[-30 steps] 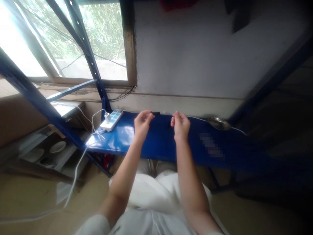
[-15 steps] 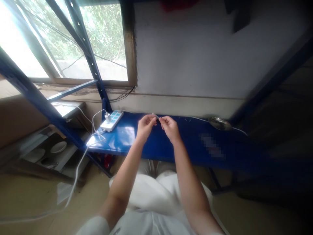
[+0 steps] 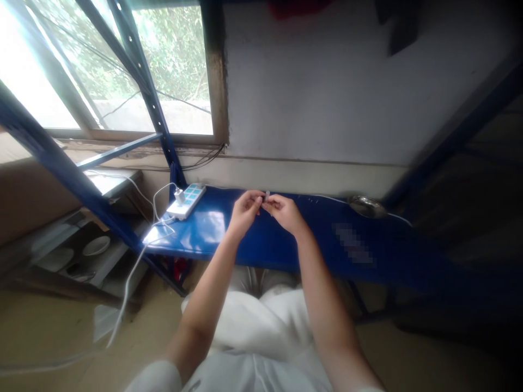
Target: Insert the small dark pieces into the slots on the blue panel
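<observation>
My left hand [image 3: 246, 211] and my right hand [image 3: 283, 211] meet over the far part of a blue metal table [image 3: 253, 247]. Both are closed in a pinch, fingertips almost touching. Between them sits a small object [image 3: 267, 195], pale at its upper end and dark lower down; it is too small and too covered by the fingers to name. To the right of my hands, a few tiny pale pieces [image 3: 312, 201] lie on the tabletop.
A white power strip [image 3: 187, 202] with a plugged-in charger [image 3: 179, 196] lies at the table's left, its cable [image 3: 129, 277] trailing to the floor. Toward the back right rests a shiny metal dish [image 3: 366, 206]. Blue rack posts [image 3: 149, 103] rise before the window; a blurred patch [image 3: 354, 243] covers something.
My right hand has turned a little and shifted against the left. The small object's pale end now points up between the fingertips, where before a thin piece slanted across them.
</observation>
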